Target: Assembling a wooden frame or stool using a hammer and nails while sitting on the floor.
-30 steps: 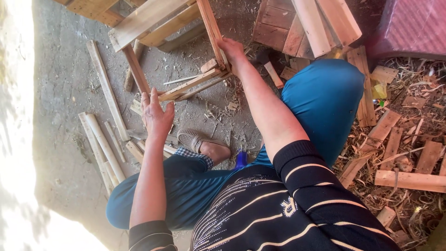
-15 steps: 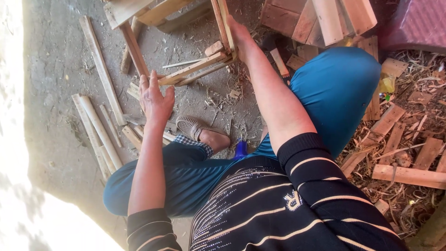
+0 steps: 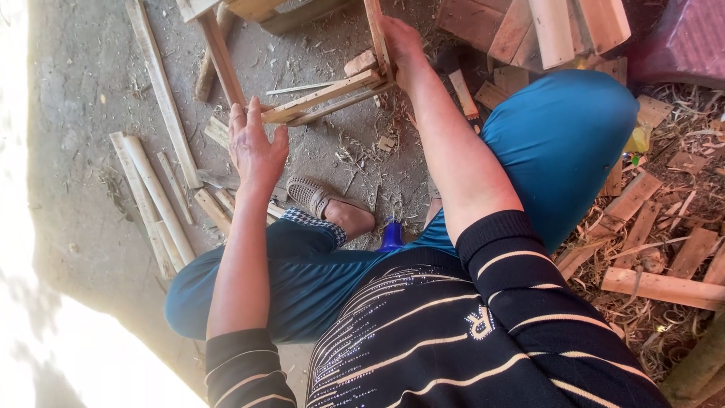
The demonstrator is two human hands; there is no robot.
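The slatted wooden frame (image 3: pixel 332 91) lies on the concrete floor (image 3: pixel 83 113); it looks light and stiff, though splintery. The right hand (image 3: pixel 400 49) grips its upright slat (image 3: pixel 375 30), fingers closed around it. The left hand (image 3: pixel 255 143) hovers open, fingertips just beside the lower rail (image 3: pixel 317 102), a sound place to grasp.

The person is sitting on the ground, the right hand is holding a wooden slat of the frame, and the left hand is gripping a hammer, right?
Not quite. The left hand grips no hammer; it is open, fingers spread, by the end of a wooden slat. The head view shows this. The rest is right: the person sits on the ground and the right hand holds an upright slat of the frame.
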